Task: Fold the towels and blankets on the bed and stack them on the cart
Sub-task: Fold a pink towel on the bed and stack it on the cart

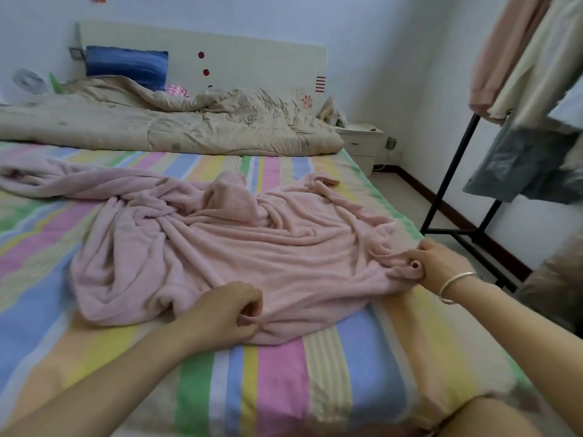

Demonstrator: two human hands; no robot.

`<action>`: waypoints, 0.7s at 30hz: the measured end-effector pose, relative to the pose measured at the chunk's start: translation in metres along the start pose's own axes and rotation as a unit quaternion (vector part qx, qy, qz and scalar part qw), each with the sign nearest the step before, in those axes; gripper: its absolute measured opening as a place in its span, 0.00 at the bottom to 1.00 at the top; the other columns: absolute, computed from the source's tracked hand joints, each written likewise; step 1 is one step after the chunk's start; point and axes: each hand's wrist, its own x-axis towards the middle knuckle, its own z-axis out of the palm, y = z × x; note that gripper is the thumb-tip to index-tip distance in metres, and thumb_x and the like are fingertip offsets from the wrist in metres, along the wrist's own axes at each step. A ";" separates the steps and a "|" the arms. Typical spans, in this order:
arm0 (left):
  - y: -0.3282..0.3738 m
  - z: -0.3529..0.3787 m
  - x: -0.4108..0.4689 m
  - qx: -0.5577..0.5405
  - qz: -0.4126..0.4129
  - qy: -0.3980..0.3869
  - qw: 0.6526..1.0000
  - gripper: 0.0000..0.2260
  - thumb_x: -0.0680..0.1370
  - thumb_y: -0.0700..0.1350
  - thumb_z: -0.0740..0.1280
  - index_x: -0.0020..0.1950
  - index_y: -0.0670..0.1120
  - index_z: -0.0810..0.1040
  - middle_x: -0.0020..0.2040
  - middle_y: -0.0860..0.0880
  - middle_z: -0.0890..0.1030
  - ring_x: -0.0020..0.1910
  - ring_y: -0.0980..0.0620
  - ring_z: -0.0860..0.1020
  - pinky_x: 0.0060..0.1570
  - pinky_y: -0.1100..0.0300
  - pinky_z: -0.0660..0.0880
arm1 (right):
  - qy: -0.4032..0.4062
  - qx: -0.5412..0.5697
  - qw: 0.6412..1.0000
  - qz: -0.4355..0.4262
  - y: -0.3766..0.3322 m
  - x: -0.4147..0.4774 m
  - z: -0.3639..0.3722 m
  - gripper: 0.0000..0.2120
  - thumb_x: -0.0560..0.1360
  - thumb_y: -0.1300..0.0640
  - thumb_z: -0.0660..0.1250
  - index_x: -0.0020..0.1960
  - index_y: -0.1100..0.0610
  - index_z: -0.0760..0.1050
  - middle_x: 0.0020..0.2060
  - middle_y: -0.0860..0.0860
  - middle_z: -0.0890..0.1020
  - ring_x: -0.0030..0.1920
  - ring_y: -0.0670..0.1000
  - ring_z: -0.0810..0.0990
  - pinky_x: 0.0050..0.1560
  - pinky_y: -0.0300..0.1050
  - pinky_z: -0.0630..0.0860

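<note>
A pink blanket [236, 247] lies crumpled across the striped bed [284, 389]. One long tail trails off to the far left, and there is a twisted knot of folds near the middle. Behind it, a beige quilt [157, 127] is heaped at the head of the bed.

The left hand [225, 313] has its fingers curled and pinches the near hem. Further right, the right hand [438, 268], with a bracelet [457, 283] on its wrist, is clenched on a bunched piece of the same edge, close to the bed's side. A black rack [457, 184] hung with cloth stands on the right. Whether it is the cart, I cannot tell.

This looks like the spreading-out stage, before any fold is made. To do it well:

- Slide each hand outward along the hem to a true corner.
- Draw the edge taut between the hands.
- Lift and shake so the central twist falls open and the left tail comes in.
- Fold only once the blanket lies flat, or the creases get locked in.
</note>
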 end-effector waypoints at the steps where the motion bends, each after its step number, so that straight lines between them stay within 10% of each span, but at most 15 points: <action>1: 0.004 -0.003 -0.003 0.012 -0.012 0.019 1.000 0.09 0.66 0.54 0.63 0.38 0.56 0.63 0.36 0.57 0.71 0.36 0.58 0.68 0.36 0.58 0.68 | -0.015 -0.005 0.999 0.029 0.016 -0.020 0.002 0.05 0.75 0.42 0.64 0.49 0.40 0.73 0.51 0.47 0.69 0.53 0.51 0.72 0.42 0.42 0.67; 7: 0.024 -0.005 -0.029 0.133 0.039 -0.020 0.990 0.10 0.67 0.52 0.62 0.39 0.53 0.61 0.33 0.56 0.65 0.35 0.54 0.67 0.34 0.56 0.61 | -0.160 0.019 0.981 0.109 0.044 -0.097 0.029 0.18 0.75 0.54 0.61 0.61 0.37 0.71 0.61 0.50 0.72 0.54 0.53 0.76 0.49 0.44 0.75; 11: 0.030 0.025 -0.054 0.153 0.067 -0.067 0.984 0.10 0.67 0.57 0.62 0.39 0.54 0.64 0.34 0.56 0.69 0.39 0.51 0.76 0.30 0.62 0.59 | -0.096 0.112 0.967 0.209 0.034 -0.106 0.022 0.10 0.76 0.52 0.59 0.41 0.44 0.77 0.44 0.49 0.80 0.43 0.53 0.78 0.40 0.44 0.73; 17: 0.034 0.014 -0.064 0.079 0.028 -0.042 0.996 0.07 0.68 0.55 0.60 0.42 0.55 0.67 0.39 0.58 0.74 0.41 0.57 0.75 0.40 0.59 0.71 | -0.006 0.154 0.939 0.309 0.011 -0.099 0.028 0.30 0.70 0.37 0.69 0.60 0.55 0.63 0.46 0.52 0.77 0.48 0.58 0.80 0.43 0.48 0.73; 21: 0.020 0.011 -0.072 0.081 0.005 -0.016 0.997 0.05 0.65 0.50 0.60 0.40 0.55 0.66 0.35 0.57 0.71 0.35 0.58 0.71 0.35 0.56 0.71 | 0.025 0.125 0.941 0.313 0.003 -0.098 0.034 0.18 0.80 0.43 0.55 0.63 0.53 0.66 0.54 0.59 0.79 0.51 0.62 0.78 0.44 0.49 0.70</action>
